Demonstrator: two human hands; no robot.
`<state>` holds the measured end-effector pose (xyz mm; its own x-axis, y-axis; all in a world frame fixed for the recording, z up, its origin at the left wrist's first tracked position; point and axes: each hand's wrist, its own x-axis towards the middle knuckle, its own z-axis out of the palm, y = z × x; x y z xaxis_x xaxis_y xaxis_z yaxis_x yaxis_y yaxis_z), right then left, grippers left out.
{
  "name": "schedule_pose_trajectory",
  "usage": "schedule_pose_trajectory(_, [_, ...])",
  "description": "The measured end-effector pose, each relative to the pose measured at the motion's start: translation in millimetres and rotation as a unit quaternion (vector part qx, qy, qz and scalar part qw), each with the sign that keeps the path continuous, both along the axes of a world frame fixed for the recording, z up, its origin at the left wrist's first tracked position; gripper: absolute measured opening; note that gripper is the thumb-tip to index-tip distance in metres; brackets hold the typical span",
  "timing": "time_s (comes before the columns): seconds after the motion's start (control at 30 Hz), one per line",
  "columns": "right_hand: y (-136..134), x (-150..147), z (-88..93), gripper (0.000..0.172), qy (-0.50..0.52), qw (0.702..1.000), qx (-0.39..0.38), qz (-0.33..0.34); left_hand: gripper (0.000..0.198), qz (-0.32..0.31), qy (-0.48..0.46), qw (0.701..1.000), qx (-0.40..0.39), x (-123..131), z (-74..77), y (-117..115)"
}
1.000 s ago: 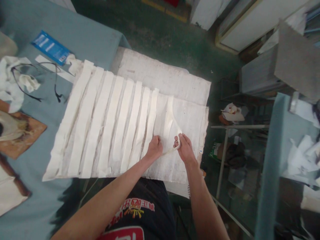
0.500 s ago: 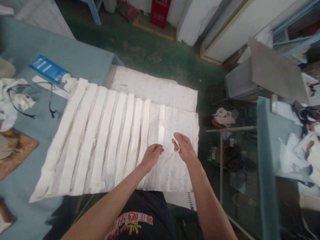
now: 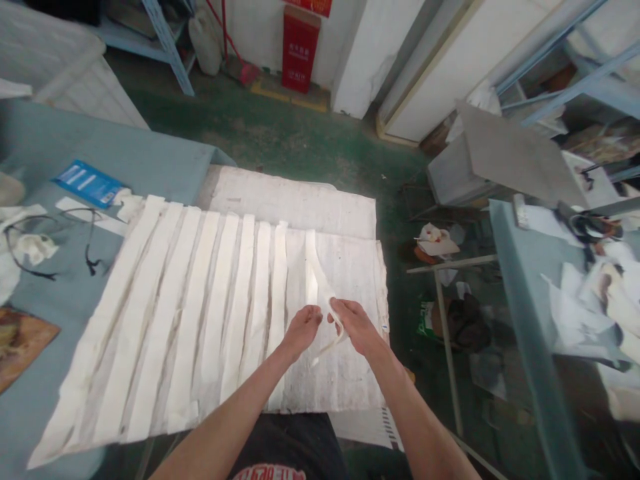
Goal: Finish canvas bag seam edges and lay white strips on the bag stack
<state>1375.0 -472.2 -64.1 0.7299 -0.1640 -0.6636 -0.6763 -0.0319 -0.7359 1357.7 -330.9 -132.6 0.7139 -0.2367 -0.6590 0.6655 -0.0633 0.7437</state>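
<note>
A large white sheet [image 3: 350, 280] lies over the table, covered with several long white paper strips [image 3: 190, 293] laid side by side. My right hand [image 3: 353, 325] pinches the near end of the rightmost strip [image 3: 315, 263] and lifts it off the sheet, so it curls upward. My left hand [image 3: 301, 328] is right beside it, fingers curled and pinched at the same strip's near end.
A blue packet [image 3: 87, 181], black-rimmed glasses [image 3: 47, 243] and crumpled white paper [image 3: 30, 248] lie on the blue table [image 3: 165, 160] at left. A second blue table [image 3: 525, 280] with paper scraps stands at right. Between them are green floor [image 3: 300, 140] and a metal frame [image 3: 445, 313].
The view has tilted up and the sheet sits lower in the picture. My right hand has peeled the rightmost strip further off the sheet; my left hand has moved from pressing the sheet to the strip's end.
</note>
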Motion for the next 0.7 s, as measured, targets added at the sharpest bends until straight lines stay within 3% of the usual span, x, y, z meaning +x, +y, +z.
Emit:
schedule_pose_trajectory(0.2, [4.7,7.3,3.9,0.057,-0.038,0.999,0.010,-0.028,0.032,0.044,0.028,0.998,-0.027,-5.6,-8.1,-2.6])
schedule_pose_trajectory(0.33, [4.2,30.8,11.8,0.055,-0.073,0.996,0.023,-0.047,0.035,0.073,0.062,0.994,-0.047,0.9,-12.6,-2.3])
schedule_pose_trajectory(0.7, [4.1,182.3,68.8,0.029,-0.132,0.985,0.090,-0.065,0.040,0.083,0.140,0.985,-0.050,15.7,-20.0,-8.5])
